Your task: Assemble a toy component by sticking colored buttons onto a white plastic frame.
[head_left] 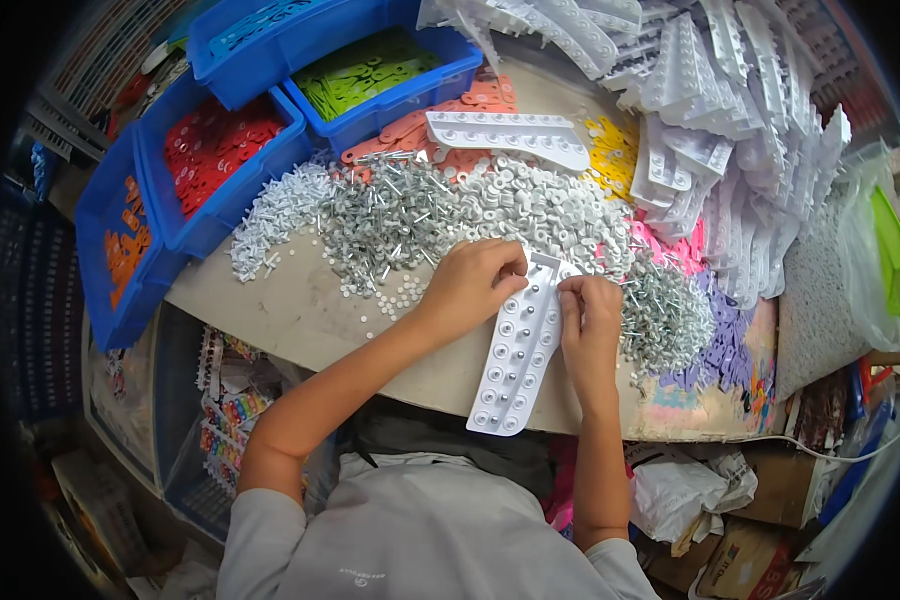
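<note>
A white plastic strip [501, 385] lies tilted in front of me, its near end reaching the table's front edge. Round sockets run along both its sides, and small metal pins stand in a row down its middle. At the strip's far left edge is my left hand [473, 287], closed, thumb against fingertips; anything in the pinch is too small to make out. Closed as well, my right hand [593, 312] is at the far right edge with its fingertips together, their contents hidden. Just beyond lie heaps of metal pins [395, 205] and white ring-shaped pieces [530, 205].
Blue bins [295, 135] with red, green and orange flat pieces stand at the far left. Another white strip [510, 136] lies behind the heaps. Many strips [690, 90] are piled far right. More metal pins [670, 315] and purple pieces [725, 345] lie right, beside a filled bag [830, 290].
</note>
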Tool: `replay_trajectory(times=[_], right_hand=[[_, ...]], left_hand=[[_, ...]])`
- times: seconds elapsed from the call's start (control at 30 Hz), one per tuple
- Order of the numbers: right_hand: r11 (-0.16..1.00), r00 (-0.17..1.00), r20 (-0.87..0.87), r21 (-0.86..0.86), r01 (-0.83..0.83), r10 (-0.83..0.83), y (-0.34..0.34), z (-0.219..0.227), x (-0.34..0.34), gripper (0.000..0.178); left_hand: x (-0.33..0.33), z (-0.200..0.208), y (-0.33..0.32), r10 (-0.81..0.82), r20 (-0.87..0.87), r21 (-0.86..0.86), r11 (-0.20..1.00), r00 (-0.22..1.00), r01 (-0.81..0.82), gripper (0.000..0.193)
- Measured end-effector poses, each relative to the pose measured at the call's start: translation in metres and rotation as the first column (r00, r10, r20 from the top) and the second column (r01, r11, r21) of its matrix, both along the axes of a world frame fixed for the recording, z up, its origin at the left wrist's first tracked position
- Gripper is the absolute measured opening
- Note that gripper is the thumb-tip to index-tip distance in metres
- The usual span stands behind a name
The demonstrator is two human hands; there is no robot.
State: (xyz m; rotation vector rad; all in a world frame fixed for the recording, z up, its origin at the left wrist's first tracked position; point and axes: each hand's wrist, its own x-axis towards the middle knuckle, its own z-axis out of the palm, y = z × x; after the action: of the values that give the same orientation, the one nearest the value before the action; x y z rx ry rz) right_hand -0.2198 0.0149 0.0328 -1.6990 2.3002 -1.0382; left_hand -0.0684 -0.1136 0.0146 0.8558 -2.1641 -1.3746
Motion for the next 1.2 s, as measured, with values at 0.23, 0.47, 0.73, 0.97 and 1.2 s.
replay_trajectory(times=[0.23,0.47,0.73,0.97,1.2], right_hand=[[0.995,0.997,0.044,-0.085,0.061,-0.058,0.004,-0.018,0.0,0.007],[0.986,0.989,-0.144,-0.165,-0.02,-0.004,0.003,-0.022,-0.001,0.01],[0.987,0.993,-0.118,-0.16,-0.018,-0.001,0.006,-0.019,0.0,0.01],[0.973,0.991,-0.068,-0.21,0.095,-0.111,0.01,-0.015,-0.018,0.01],[0.985,0.942,-0.29,-0.085,0.149,-0.168,-0.012,-0.006,-0.045,0.009]], left_hand=[[0.011,-0.009,0.001,-0.042,-0.064,-0.551,0.835,0.997,0.0,0.01],[0.025,0.001,-0.033,0.147,-0.042,-0.531,0.835,0.988,-0.147,0.009],[-0.001,-0.015,-0.034,0.041,0.029,-0.651,0.759,0.999,-0.012,0.01],[-0.002,-0.016,-0.037,0.021,0.075,-0.653,0.757,0.997,0.033,0.013],[0.017,0.007,-0.038,0.152,-0.055,-0.551,0.819,0.987,-0.157,0.011]])
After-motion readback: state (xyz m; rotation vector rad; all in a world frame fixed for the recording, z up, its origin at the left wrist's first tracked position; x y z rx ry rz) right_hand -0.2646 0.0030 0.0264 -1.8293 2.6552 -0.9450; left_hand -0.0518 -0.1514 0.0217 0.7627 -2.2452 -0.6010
